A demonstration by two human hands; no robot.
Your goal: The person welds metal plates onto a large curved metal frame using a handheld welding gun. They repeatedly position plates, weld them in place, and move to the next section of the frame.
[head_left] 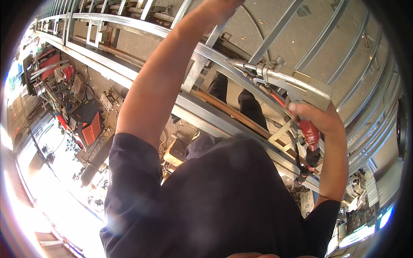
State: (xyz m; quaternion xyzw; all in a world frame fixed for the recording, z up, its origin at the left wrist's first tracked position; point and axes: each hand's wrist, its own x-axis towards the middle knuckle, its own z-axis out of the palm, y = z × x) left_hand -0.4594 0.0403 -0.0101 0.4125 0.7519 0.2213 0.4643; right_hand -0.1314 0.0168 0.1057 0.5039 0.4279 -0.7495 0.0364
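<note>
My right hand [317,116] is closed round the red-wrapped handle [309,132] of a silver, gun-shaped tool that looks like a handheld welding gun [299,81]. Its narrow nozzle [241,64] points left, close to the curved rail of a metal frame [146,26]; I cannot tell if the tip touches it. A thin red tube [277,98] runs along the gun's underside. My left arm stretches forward over the frame. The left hand [221,9] is cut off by the top edge, so its fingers are hidden.
Parallel metal bars [275,32] cross the far side and curve down the right. A thick grey beam [202,112] and a rusty bar [230,107] lie between me and the frame. An orange-and-black machine [91,129] and piled gear stand at left. A thin cable [258,30] lies on the floor.
</note>
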